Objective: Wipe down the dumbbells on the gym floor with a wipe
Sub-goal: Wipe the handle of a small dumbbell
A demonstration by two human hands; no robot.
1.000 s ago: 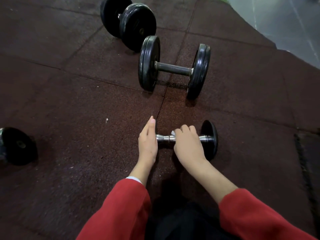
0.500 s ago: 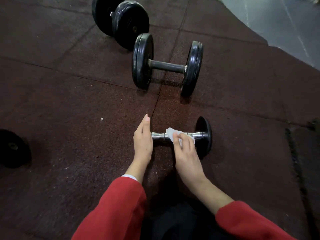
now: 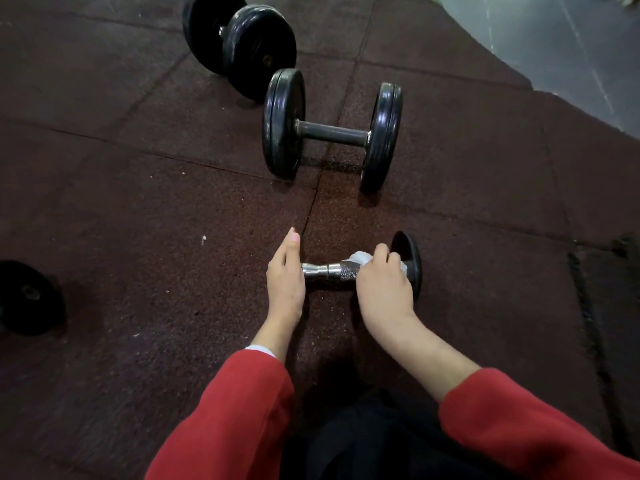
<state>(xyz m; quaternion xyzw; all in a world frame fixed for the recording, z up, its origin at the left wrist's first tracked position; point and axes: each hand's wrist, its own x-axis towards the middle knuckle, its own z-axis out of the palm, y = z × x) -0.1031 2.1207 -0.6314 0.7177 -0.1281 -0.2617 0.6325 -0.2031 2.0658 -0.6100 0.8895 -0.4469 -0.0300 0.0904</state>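
Note:
A small dumbbell point(image 3: 330, 270) with a chrome handle and black ends lies on the dark rubber floor in front of me. My left hand point(image 3: 286, 278) rests flat against its left end with straight fingers and hides that end. My right hand point(image 3: 384, 285) grips a white wipe point(image 3: 360, 258) around the right part of the handle, next to the black right end point(image 3: 408, 258). A larger black dumbbell point(image 3: 332, 131) lies just beyond. A third, thicker black dumbbell point(image 3: 242, 43) sits farther back to the left.
A black weight point(image 3: 27, 297) lies at the left edge. The rubber tiles end at a grey floor point(image 3: 554, 39) in the top right. A dark mat edge point(image 3: 609, 306) runs down the right side. My red sleeves and dark trousers fill the bottom.
My right hand has slid the wipe rightwards along the chrome handle to the right end, baring more of the handle. My left hand stays against the left end.

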